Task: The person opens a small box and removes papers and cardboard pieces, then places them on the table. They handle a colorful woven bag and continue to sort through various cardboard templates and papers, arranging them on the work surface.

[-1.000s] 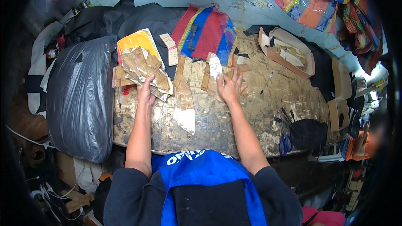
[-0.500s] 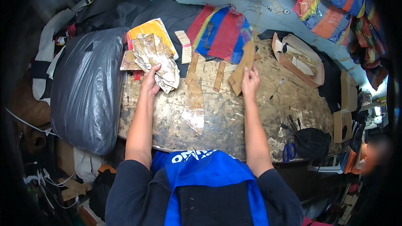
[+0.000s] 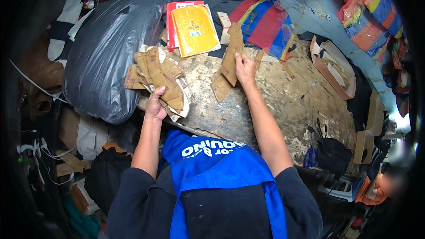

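My left hand is closed on a fanned stack of worn brown and whitish cardboard pattern pieces, held over the table's left front edge. Its thumb presses on top of the stack. In my right hand is a single curved brown cardboard pattern piece, pinched at its side and held upright above the table. Partly behind that one lies another brown pattern piece on the worn wooden table. A narrow brown strip shows just right of my right fingers.
A large black plastic-wrapped bundle stands at the left. Yellow and red notebooks lie at the back, beside a striped mesh bag. On the right are an open box of pieces, a pen and blue-handled scissors.
My right hand has carried its curved piece leftward, over the piece lying on the table. The stack in my left hand has come nearer to me, uncovering the notebooks. The whole view has shifted.
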A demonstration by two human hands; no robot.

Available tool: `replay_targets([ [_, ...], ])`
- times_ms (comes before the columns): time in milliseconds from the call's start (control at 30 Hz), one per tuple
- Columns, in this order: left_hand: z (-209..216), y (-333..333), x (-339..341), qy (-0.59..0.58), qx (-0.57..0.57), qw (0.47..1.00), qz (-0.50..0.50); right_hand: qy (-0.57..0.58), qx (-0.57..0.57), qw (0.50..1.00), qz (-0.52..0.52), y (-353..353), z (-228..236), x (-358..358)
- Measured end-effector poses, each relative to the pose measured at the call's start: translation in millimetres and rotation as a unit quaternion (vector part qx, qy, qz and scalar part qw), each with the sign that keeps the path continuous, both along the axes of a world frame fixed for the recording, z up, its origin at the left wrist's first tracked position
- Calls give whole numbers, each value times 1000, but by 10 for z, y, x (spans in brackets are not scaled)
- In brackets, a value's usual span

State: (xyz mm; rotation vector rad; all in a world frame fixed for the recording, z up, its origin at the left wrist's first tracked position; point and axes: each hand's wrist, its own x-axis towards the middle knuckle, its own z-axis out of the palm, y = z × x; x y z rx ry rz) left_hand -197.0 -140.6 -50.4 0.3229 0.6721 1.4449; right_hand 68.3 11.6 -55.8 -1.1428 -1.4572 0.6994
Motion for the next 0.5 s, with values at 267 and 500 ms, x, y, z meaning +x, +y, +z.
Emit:
replay_targets([
  [267,103,-458,-62,-12,25,999,-38,172,-260,933,179,-919,32,-730],
  [500,267,-946,22,-56,25,993,-97,138,-304,892,303,-954,521,-525],
])
